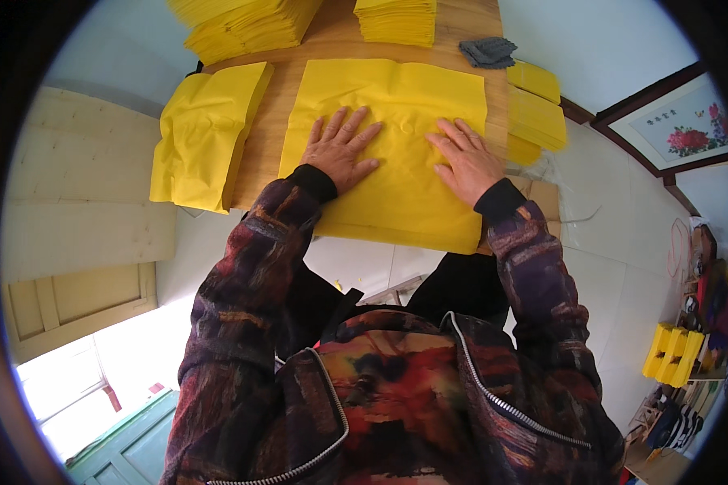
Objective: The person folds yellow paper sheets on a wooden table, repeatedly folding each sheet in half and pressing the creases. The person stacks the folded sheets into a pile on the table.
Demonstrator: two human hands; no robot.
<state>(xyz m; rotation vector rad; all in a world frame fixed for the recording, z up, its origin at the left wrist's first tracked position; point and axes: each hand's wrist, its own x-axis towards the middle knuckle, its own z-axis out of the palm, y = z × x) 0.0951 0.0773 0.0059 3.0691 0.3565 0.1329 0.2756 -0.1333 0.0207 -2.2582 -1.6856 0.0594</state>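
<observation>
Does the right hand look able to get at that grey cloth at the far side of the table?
Probably yes: the right hand lies flat on the yellow sheet, and nothing stands between it and the grey cloth.

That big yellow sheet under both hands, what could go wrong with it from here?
The yellow sheet hangs over the near edge of the wooden table, so it might slide off if the left hand and right hand lift. It already shows wrinkles between the hands; pressing could crease them in. The yellow pile at the left also overhangs and might slip.
</observation>
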